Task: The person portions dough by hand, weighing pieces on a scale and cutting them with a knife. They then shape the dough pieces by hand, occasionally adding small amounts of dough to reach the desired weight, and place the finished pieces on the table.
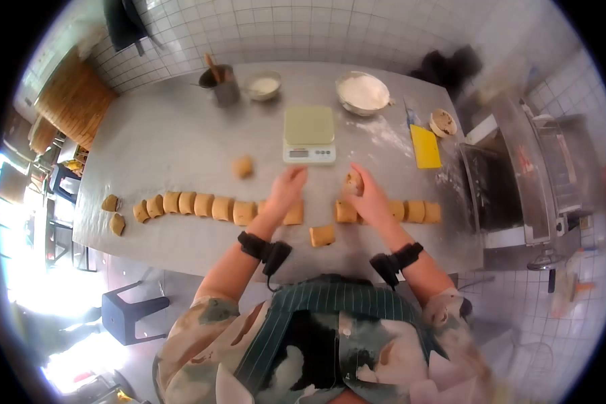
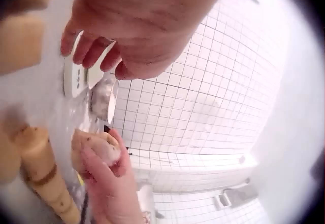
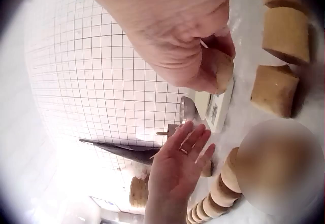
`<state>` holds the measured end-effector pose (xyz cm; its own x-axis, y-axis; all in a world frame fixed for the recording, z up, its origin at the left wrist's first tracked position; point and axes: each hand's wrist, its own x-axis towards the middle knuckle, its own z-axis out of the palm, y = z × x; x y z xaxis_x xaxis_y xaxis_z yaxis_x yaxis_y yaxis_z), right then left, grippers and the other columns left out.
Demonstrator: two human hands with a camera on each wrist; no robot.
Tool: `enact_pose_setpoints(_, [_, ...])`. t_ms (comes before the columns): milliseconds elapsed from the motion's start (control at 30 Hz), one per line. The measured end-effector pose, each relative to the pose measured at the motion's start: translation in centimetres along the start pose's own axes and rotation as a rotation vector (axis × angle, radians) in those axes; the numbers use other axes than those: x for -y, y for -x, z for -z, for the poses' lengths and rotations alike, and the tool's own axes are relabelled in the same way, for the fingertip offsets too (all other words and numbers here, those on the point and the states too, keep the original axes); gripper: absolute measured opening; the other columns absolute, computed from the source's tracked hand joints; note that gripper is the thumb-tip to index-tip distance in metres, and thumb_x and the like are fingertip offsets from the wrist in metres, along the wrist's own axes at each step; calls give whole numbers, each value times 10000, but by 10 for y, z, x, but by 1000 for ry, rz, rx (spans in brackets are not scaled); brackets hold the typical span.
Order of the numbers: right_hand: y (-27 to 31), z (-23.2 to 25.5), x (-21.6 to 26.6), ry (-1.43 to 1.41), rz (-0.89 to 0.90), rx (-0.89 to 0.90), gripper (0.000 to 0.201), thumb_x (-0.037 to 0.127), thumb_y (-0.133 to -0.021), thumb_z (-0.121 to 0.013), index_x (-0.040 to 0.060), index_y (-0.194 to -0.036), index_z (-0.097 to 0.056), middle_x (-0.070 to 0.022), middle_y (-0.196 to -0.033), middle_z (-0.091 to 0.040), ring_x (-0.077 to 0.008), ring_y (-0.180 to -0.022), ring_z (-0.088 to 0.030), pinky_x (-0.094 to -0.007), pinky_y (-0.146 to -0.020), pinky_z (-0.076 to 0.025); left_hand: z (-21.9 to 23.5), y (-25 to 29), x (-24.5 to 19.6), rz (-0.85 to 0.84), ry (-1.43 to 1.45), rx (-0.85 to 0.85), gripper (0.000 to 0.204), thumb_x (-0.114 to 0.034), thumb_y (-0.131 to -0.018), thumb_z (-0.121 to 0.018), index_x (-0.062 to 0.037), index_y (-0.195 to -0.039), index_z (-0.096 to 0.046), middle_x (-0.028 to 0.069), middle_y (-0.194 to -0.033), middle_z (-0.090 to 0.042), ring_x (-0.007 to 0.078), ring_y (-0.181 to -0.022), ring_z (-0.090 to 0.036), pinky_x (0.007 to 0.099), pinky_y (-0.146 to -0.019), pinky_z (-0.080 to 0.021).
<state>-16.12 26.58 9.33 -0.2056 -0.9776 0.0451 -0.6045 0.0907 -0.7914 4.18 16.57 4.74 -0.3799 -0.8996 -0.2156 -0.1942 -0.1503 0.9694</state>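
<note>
My right hand [image 1: 372, 202] grips a piece of light brown dough [image 1: 351, 183] between thumb and fingers, over the right-hand run of cut dough pieces [image 1: 414, 211]. The right wrist view shows that dough [image 3: 224, 73] partly covered by the hand. With nothing in it, my left hand [image 1: 286, 194] hovers above the longer left-hand run of dough pieces [image 1: 203, 205]; its palm and extended fingers show in the right wrist view. Just beyond both hands stands a kitchen scale [image 1: 309, 136] with a bare platform. One separate dough piece [image 1: 322, 236] lies nearer the body, another lump [image 1: 243, 166] left of the scale.
Along the back of the metal table [image 1: 161, 135] stand a dark pot [image 1: 221, 91] with a wooden handle, a small bowl [image 1: 264, 86] and a bowl of flour [image 1: 362, 93]. A yellow scraper [image 1: 425, 147] lies at right beside a small bowl [image 1: 442, 123]. Two dough scraps lie far left.
</note>
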Motion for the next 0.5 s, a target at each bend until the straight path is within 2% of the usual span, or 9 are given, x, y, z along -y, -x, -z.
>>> enact_pose_setpoints(33, [-9,1,-4,26,34,-5,592,196,-810,-674,137,-1345,-429,-182,-1123,-616,-368,-1019,-594,-386,-846,-485,-3,-5,3,-164,-232,-138,379,-312,-956,-513,-38,-1208,-585,93,-1105,-649,234,-1005,-619,374,-855,-485])
enact_pose_setpoints(67, [-19,1,-5,21,23,1,592,196,-810,-674,137,-1345,-429,-182,-1123,-616,-368,-1019,-594,-386,-846,-485,-6,-6,7,-152,-236,-134,379,-312,-956,-513,-38,-1208,-585,93,-1105,-649,234,-1005,-619,374,-855,-485])
enact_pose_setpoints(133, [-50,-1,5,-57,127,-57,562,182,-810,-672,142,-1325,-450,-179,-1087,-626,-361,-980,-607,-394,-818,-492,-11,-3,0,-233,-503,-255,289,-253,-915,-530,-23,-1052,-639,189,-986,-661,367,-942,-617,423,-844,-480])
enact_pose_setpoints(167, [-68,-4,5,-68,129,-45,562,182,-810,-672,142,-1325,-450,-179,-1087,-626,-361,-980,-607,-394,-818,-492,-16,0,4,-221,-512,-264,289,-253,-915,-530,-23,-1052,-639,189,-986,-661,367,-942,-617,423,-844,-480])
enact_pose_setpoints(233, [-104,-13,11,-68,325,-179,533,175,-818,-672,117,-1306,-466,-174,-1086,-623,-348,-957,-615,-396,-794,-494,-30,15,14,-405,-566,-106,231,-187,-894,-534,-36,-1027,-645,180,-990,-656,360,-945,-608,457,-845,-476])
enact_pose_setpoints(367, [-161,-32,24,-177,420,-251,523,165,-826,-669,91,-1303,-466,-167,-1099,-620,-342,-968,-614,-392,-793,-494,-40,36,7,-434,-699,-119,177,-150,-861,-569,-41,-973,-652,172,-970,-645,353,-945,-602,451,-850,-473])
enact_pose_setpoints(433, [-180,-48,16,-132,423,-255,518,164,-833,-668,74,-1301,-465,-157,-1117,-618,-337,-975,-610,-383,-803,-497,-37,41,8,-462,-690,-172,203,-126,-860,-565,-15,-1019,-628,171,-1078,-625,369,-1011,-587,450,-887,-457])
enact_pose_setpoints(500, [-187,-55,4,-146,422,-269,517,159,-832,-667,79,-1302,-467,-155,-1118,-619,-335,-971,-610,-382,-810,-498,-30,37,6,-411,-744,-201,225,-124,-858,-569,-23,-1053,-615,169,-1122,-604,368,-1046,-568,454,-904,-448])
